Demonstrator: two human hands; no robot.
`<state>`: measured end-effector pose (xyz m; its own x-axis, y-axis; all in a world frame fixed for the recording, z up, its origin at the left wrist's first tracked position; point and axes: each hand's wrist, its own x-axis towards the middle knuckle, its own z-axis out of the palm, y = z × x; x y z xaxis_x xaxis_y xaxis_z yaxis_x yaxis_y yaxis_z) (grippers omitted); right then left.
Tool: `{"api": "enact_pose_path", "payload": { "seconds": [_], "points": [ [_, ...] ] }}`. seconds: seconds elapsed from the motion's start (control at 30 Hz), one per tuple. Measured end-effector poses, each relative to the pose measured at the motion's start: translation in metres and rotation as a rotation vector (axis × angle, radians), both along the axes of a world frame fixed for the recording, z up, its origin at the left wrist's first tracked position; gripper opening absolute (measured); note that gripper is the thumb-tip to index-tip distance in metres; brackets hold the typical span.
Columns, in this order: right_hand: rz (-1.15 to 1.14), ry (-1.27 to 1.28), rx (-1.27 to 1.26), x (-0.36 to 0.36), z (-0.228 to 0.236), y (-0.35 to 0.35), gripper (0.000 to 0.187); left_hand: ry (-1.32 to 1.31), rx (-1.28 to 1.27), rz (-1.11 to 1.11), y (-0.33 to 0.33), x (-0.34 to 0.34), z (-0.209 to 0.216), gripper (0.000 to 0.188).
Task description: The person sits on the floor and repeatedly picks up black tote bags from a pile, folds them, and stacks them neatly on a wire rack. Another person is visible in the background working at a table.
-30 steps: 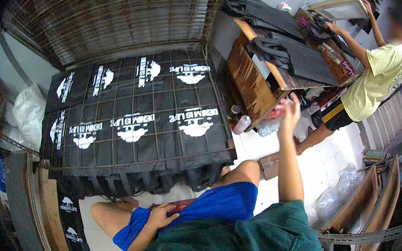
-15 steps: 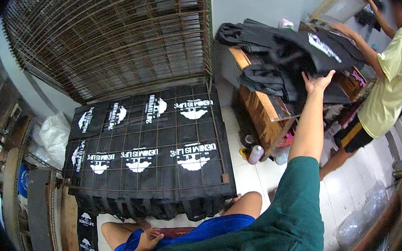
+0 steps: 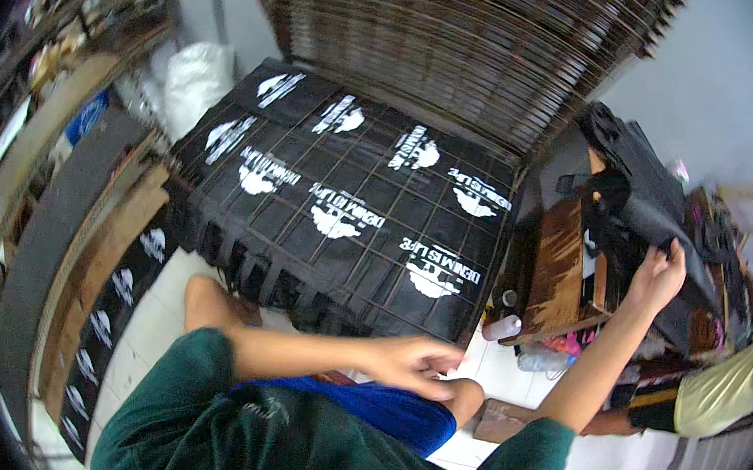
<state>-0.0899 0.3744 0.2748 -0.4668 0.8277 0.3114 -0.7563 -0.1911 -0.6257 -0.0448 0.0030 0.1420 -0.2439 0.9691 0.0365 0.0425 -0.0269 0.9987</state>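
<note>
My right hand point(image 3: 660, 275) reaches up and to the right and grips the edge of a black garment point(image 3: 640, 205) on a pile of dark clothes that lies on a wooden table point(image 3: 561, 265). My left hand point(image 3: 413, 364) hovers over my knee and blue shorts point(image 3: 384, 412), fingers loosely apart and holding nothing. In front of me lies a wire grid rack point(image 3: 350, 223) covered with black shirts that carry white prints.
A tall stack of wire racks point(image 3: 454, 40) leans behind the printed shirts. A person in a yellow shirt point(image 3: 735, 387) is at the far right. A white bottle point(image 3: 503, 327) lies on the floor by the table. Printed black pieces point(image 3: 114, 298) and boards line the left.
My head has turned left and down, so the rack now fills the middle. My right hand has closed on the black garment on the pile. My left hand has moved from my lap over to my knee.
</note>
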Motion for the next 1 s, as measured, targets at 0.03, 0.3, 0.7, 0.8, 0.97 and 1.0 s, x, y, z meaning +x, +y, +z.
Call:
{"api": "enact_pose_path", "payload": {
  "seconds": [0.03, 0.3, 0.7, 0.8, 0.97, 1.0],
  "points": [
    [0.022, -0.016, 0.023, 0.004, 0.001, -0.045, 0.007, -0.097, 0.16, -0.02, 0.024, -0.01, -0.002, 0.071],
    [-0.332, 0.108, 0.435, 0.018, -0.03, -0.299, 0.026, -0.573, 0.462, 0.529, -0.008, -0.092, 0.132, 0.029],
    [1.123, -0.313, -0.578, 0.004, -0.201, -0.395, 0.058, -0.163, 0.165, 0.845, -0.281, -0.228, 0.172, 0.043],
    [0.979, -0.497, -0.183, -0.056, -0.161, -0.444, 0.072, -0.049, 0.032, 0.857, -0.362, -0.275, 0.175, 0.054],
    [0.842, -0.465, 0.103, -0.155, -0.16, -0.513, 0.045, 0.147, -0.098, 1.201, -0.472, -0.31, 0.174, 0.073],
    [0.842, -0.446, 0.151, -0.17, -0.164, -0.528, 0.049, 0.229, -0.155, 1.311, -0.492, -0.318, 0.166, 0.076]
  ]
}}
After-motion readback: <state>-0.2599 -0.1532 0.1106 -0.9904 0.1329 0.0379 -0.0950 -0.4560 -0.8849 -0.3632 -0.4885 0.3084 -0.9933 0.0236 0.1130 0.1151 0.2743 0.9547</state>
